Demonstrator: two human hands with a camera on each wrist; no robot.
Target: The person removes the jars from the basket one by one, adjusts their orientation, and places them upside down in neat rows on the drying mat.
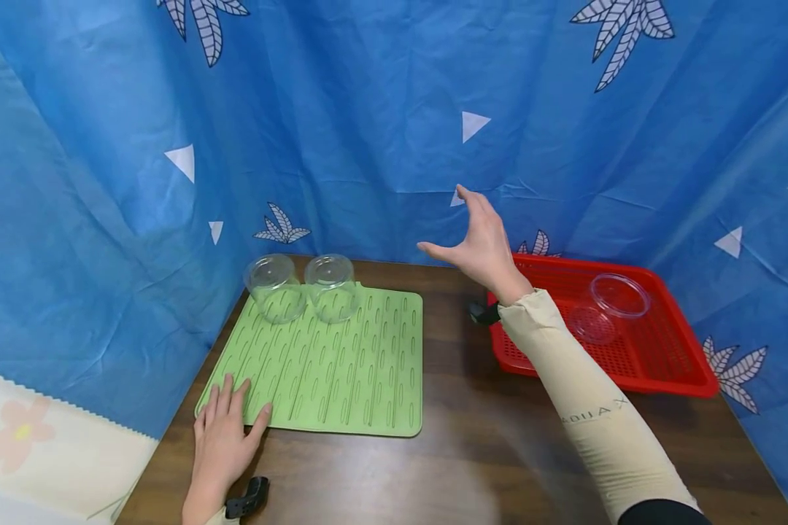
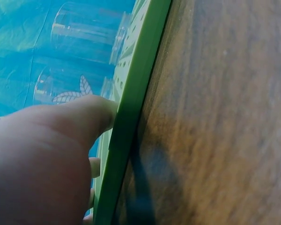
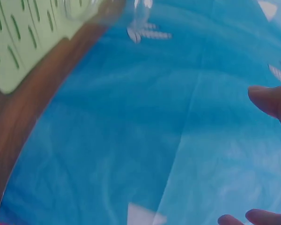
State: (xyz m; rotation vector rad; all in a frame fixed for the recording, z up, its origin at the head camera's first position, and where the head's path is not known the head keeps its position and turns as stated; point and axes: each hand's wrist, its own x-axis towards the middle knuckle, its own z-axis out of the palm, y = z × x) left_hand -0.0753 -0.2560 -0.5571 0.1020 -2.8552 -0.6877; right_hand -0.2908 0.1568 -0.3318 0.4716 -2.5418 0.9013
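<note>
Head view: the left hand (image 1: 223, 441) rested on the near left corner of a textured green mat (image 1: 368, 364), fingers extended and thumb spread. The right hand (image 1: 478, 244) was raised before the blue curtain (image 1: 381, 131), empty, thumb and fingers parted. Two clear plastic jars (image 1: 331, 288) stood side by side, mouths down, at the mat's far left; a third jar (image 1: 597, 319) lay tilted inside the red basket (image 1: 670, 343) on the bench (image 1: 381, 477).
</note>
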